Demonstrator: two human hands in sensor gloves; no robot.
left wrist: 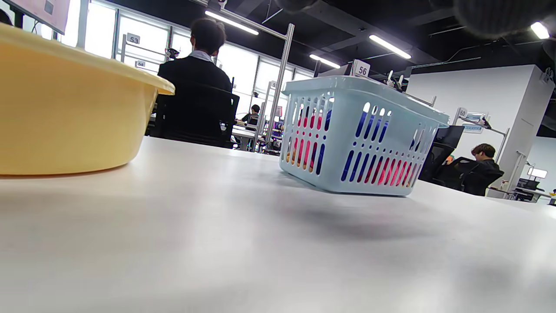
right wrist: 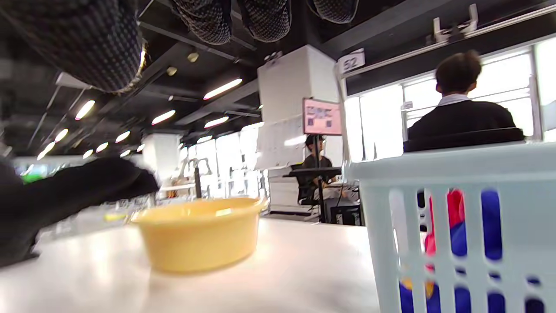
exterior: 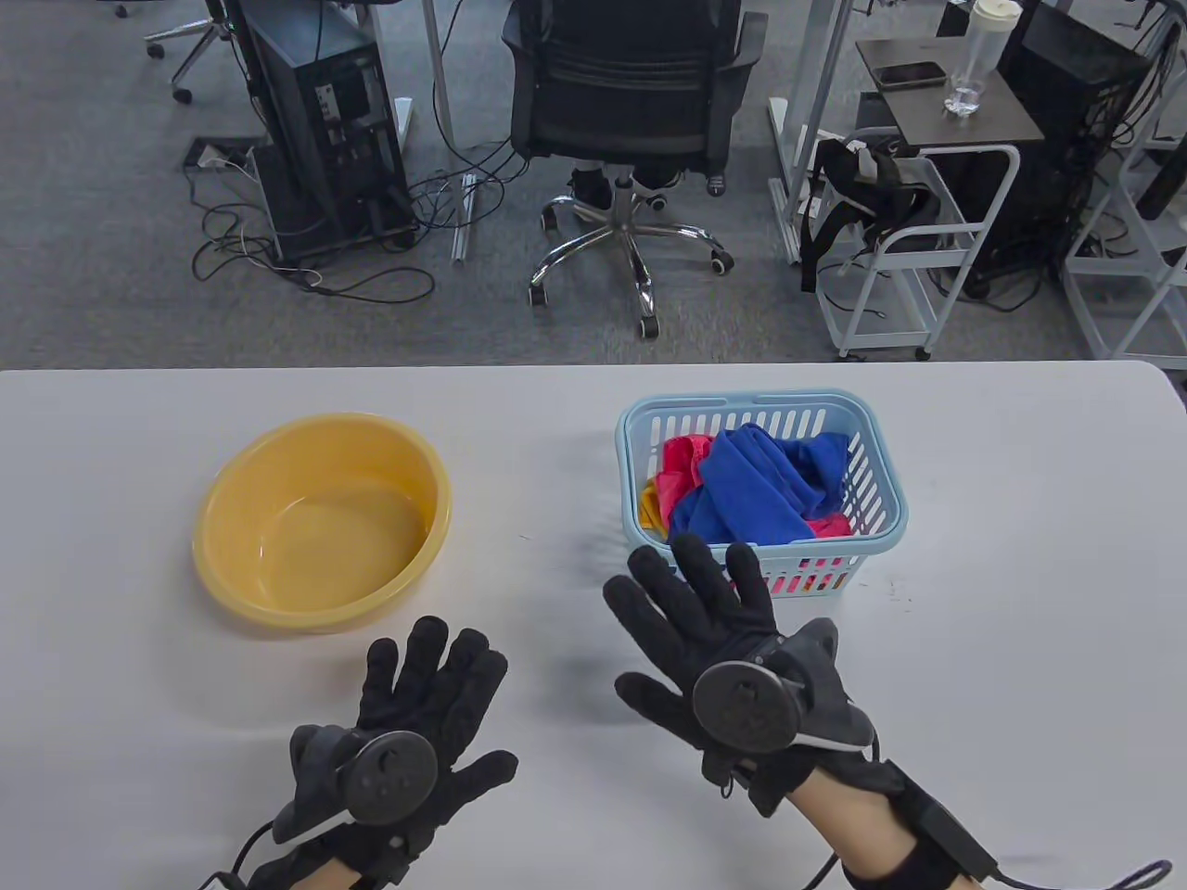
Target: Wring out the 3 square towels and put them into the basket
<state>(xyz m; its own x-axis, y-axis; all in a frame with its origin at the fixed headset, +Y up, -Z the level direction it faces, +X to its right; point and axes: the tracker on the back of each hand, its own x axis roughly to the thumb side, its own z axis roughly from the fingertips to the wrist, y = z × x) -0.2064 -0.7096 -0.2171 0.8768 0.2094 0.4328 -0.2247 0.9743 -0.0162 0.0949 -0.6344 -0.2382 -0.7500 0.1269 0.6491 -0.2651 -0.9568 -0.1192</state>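
Observation:
A light blue slotted basket [exterior: 879, 482] stands right of the table's middle. Inside it a blue towel [exterior: 751, 491] lies on top of a pink towel [exterior: 684, 456], with a yellow towel [exterior: 649, 505] showing at the left edge. The yellow basin [exterior: 320, 519] to the left holds a little water and no towel. My left hand [exterior: 422, 686] lies flat near the front edge, fingers straight, holding nothing. My right hand [exterior: 691, 603] hovers just before the basket's front wall, fingers spread and empty. The basket [left wrist: 360, 134] and the basin [left wrist: 65, 108] show in the left wrist view.
The white table [exterior: 1020, 603] ends at its far edge, beyond which stand an office chair [exterior: 631, 139], a computer tower [exterior: 325, 130] and a wheeled cart [exterior: 909, 232]. People sit at desks in the background of the wrist views.

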